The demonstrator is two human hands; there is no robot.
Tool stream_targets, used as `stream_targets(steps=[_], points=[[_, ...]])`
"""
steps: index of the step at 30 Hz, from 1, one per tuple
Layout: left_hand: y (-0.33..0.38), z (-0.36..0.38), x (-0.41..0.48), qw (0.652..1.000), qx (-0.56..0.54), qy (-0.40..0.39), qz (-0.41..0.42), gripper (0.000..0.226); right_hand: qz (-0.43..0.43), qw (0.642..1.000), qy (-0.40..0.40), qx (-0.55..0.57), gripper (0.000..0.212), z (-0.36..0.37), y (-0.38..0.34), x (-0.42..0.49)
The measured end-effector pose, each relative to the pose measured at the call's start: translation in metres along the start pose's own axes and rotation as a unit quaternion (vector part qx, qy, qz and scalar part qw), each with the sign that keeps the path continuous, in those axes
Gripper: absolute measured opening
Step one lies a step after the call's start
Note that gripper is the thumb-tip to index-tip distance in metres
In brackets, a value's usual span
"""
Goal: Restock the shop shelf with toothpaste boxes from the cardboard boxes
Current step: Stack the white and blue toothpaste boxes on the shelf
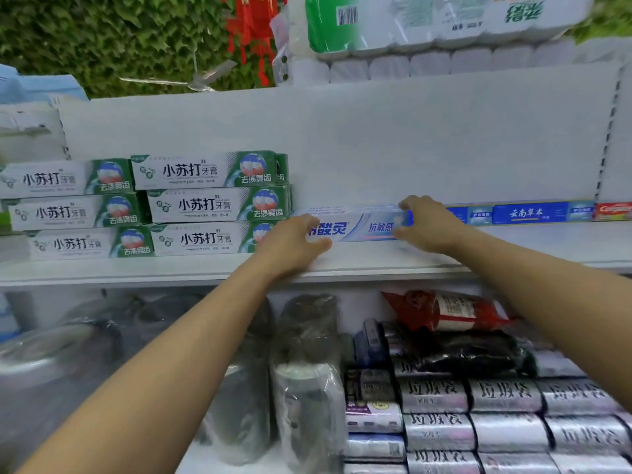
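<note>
A pale blue-and-white toothpaste box (359, 227) lies lengthwise on the white shelf (376, 265), just right of a stack of green-and-white toothpaste boxes (205, 203). My left hand (294, 241) grips its left end and my right hand (427, 224) grips its right end. More pale boxes seem to lie behind it, partly hidden. To the right stands a row of dark blue toothpaste boxes (526, 212), then a red one (614, 210). No cardboard box is in view.
Packs of toilet paper (444, 25) sit on top of the shelf unit. The lower shelf holds rolls of bin bags (506, 429), wrapped dark rolls (307, 371) and a red packet (448, 311). Bare shelf back panel (444, 138) rises above the boxes.
</note>
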State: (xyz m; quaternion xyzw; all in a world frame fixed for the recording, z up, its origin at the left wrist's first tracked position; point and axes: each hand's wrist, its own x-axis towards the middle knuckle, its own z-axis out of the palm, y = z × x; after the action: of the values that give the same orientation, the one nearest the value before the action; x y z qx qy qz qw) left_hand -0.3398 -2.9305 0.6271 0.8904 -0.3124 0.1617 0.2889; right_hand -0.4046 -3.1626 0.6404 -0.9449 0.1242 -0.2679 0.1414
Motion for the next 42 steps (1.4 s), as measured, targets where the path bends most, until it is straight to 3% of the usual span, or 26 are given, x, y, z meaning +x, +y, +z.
stream_targets(steps=[5, 8, 12, 20, 27, 31, 37, 42], points=[[-0.003, -0.008, -0.061, 0.990, 0.002, 0.103, 0.092, 0.041, -0.071, 0.996, 0.059, 0.017, 0.041, -0.011, -0.010, -0.066], [-0.004, -0.013, -0.105, 0.985, 0.004, 0.142, 0.102, 0.036, -0.096, 0.992, 0.085, 0.012, 0.036, -0.017, -0.016, -0.116], [-0.007, -0.018, -0.177, 0.989, -0.007, 0.130, 0.068, 0.040, -0.136, 0.986, 0.094, -0.014, 0.032, -0.014, -0.027, -0.175], [-0.043, -0.019, -0.307, 0.997, -0.006, 0.051, -0.052, 0.040, -0.161, 0.986, -0.014, 0.037, 0.029, 0.037, -0.071, -0.274], [-0.114, -0.030, -0.389, 0.982, -0.030, -0.008, -0.185, 0.034, -0.182, 0.970, -0.145, 0.068, 0.031, 0.105, -0.130, -0.318], [-0.180, -0.042, -0.422, 0.965, -0.046, -0.020, -0.256, 0.024, -0.181, 0.953, -0.223, 0.096, 0.031, 0.154, -0.174, -0.328], [-0.289, -0.051, -0.465, 0.928, -0.086, -0.068, -0.355, 0.029, -0.168, 0.920, -0.320, 0.155, 0.022, 0.256, -0.260, -0.340], [-0.406, -0.042, -0.496, 0.880, -0.131, -0.109, -0.443, 0.030, -0.090, 0.885, -0.409, 0.202, 0.015, 0.370, -0.336, -0.353]])
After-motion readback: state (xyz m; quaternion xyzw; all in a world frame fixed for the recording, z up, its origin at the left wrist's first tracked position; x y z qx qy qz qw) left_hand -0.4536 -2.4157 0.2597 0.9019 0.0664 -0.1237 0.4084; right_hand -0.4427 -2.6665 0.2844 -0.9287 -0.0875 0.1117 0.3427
